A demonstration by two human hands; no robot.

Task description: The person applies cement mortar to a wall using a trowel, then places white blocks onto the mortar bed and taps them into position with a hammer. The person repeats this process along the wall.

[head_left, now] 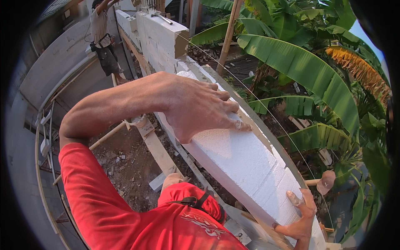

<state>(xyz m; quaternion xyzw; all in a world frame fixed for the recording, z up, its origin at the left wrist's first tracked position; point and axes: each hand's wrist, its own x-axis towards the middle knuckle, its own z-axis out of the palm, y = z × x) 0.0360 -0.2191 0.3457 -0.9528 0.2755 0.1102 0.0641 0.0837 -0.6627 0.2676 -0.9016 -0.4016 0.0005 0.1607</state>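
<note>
A long white building block (246, 160), with faint slanting lines across its top, lies along the top of a wall in front of me. My left hand (200, 106) reaches over its far part from the left. Its fingers stretch across the top toward the outer edge, and the palm bears on the inner edge. At the near right end my right hand (301, 214) grips the block, its whitened fingers on the top. Grey mortar (287, 164) shows along the outer side. A mallet (326, 182) with a wooden handle sticks out past the wall, beside the block's near end.
A taut string (271, 110) runs along the wall's outer side. Farther on stands a higher block wall (160, 39) with a tool (163, 18) on it. Another person (102, 37) stands far left. Planks (160, 152) cross rubble below. Banana leaves (304, 68) crowd the right.
</note>
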